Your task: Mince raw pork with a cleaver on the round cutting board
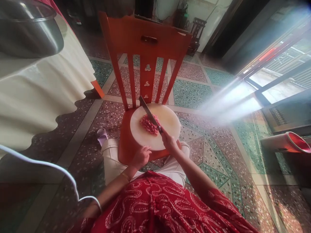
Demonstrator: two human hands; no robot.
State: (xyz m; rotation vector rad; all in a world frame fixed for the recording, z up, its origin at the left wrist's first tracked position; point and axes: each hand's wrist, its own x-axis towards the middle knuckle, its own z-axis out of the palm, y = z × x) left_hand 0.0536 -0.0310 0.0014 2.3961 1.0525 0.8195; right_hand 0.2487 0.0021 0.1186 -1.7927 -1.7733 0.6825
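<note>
A round, pale cutting board lies on the seat of a reddish-brown wooden chair in front of me. Near its middle is a patch of minced meat, pink-red and finely chopped. My right hand is closed round the handle of a knife. The blade slants away to the upper left, across the meat. At the board's near rim is my left hand, with its fingers curled and nothing visible in them. Whether its fingertips press on the rim I cannot tell.
The chair's slatted back rises behind the board. On the left, a cloth-covered table holds a large metal pot. A white cable runs past my left forearm. A red-and-white bin is at the right.
</note>
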